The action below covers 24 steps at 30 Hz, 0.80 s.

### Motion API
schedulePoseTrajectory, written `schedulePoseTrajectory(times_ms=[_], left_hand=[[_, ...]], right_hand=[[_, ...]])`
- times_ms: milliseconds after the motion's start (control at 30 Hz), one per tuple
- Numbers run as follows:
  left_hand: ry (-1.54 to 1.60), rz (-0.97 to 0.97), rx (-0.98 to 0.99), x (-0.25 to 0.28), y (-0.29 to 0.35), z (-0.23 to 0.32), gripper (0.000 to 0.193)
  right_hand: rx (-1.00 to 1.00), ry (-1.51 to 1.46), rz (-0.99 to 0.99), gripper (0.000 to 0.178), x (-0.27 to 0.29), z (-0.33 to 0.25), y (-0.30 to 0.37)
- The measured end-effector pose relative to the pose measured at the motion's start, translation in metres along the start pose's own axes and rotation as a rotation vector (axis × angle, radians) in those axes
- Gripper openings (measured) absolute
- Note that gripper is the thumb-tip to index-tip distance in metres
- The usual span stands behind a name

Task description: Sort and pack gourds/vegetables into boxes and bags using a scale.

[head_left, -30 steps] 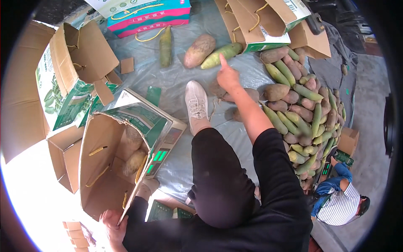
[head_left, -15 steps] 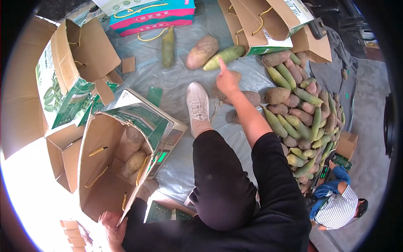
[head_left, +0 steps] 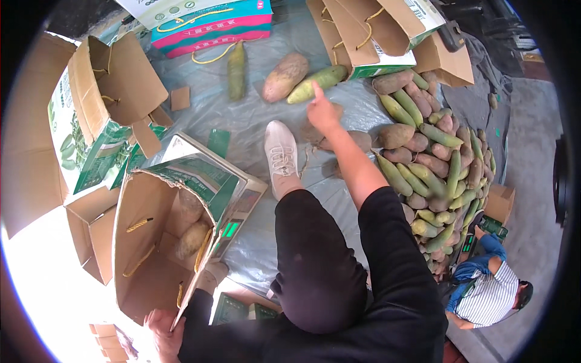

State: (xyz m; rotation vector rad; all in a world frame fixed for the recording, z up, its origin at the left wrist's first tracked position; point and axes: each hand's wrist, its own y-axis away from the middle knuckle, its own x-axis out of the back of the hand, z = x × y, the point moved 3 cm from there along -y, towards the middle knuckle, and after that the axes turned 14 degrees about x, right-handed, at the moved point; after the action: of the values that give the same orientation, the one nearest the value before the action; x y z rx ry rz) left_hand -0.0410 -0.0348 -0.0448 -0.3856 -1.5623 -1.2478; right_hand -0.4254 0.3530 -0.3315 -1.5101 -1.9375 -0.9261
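Note:
My right hand [head_left: 325, 115] reaches out over the plastic sheet. Its index finger is stretched out and the other fingers are curled, with nothing held. In the picture its fingertip overlaps a long green radish [head_left: 331, 77]; I cannot tell if it touches. Left of that lie a large pinkish-brown root [head_left: 284, 78] and an upright-lying green radish [head_left: 236, 72]. More brown roots [head_left: 357, 141] lie partly hidden behind my right wrist. At the lower left, my left hand [head_left: 162, 333] grips the near edge of an open cardboard box [head_left: 136, 254]. Inside it rest brown roots [head_left: 193, 239].
The box stands on a scale [head_left: 249, 196] with a lit green display. A heap of green radishes and brown roots [head_left: 433, 169] spreads at right. Open cartons [head_left: 124, 81] stand at left and far right, with a blue-pink box [head_left: 212, 33] between. Another person [head_left: 487, 296] bends beside the heap.
The whole view has shifted slightly. My right hand still points at the green radish, and my left hand keeps its grip on the box edge.

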Motion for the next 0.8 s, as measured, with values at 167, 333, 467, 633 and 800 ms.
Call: schedulePoseTrajectory(times_ms=[167,333,467,633,800], left_hand=[[0.017,0.105,-0.073,-0.003,0.000,-0.005,0.022],[-0.048,-0.004,-0.012,-0.001,-0.002,0.000,0.019],[-0.040,0.010,-0.032,0.000,-0.004,0.006,0.019],[-0.068,-0.063,-0.017,-0.002,-0.007,0.003,0.018],[-0.082,-0.026,0.019,0.000,-0.004,0.008,0.018]], right_hand=[[-0.043,-0.161,0.106,0.069,0.007,0.026,-0.024],[-0.221,-0.496,0.029,0.078,0.008,0.000,-0.033],[-0.287,-0.497,0.066,0.082,-0.002,-0.001,-0.047],[-0.216,-0.338,0.027,0.087,-0.033,0.020,-0.072],[-0.084,-0.112,-0.105,0.085,-0.041,-0.015,-0.059]])
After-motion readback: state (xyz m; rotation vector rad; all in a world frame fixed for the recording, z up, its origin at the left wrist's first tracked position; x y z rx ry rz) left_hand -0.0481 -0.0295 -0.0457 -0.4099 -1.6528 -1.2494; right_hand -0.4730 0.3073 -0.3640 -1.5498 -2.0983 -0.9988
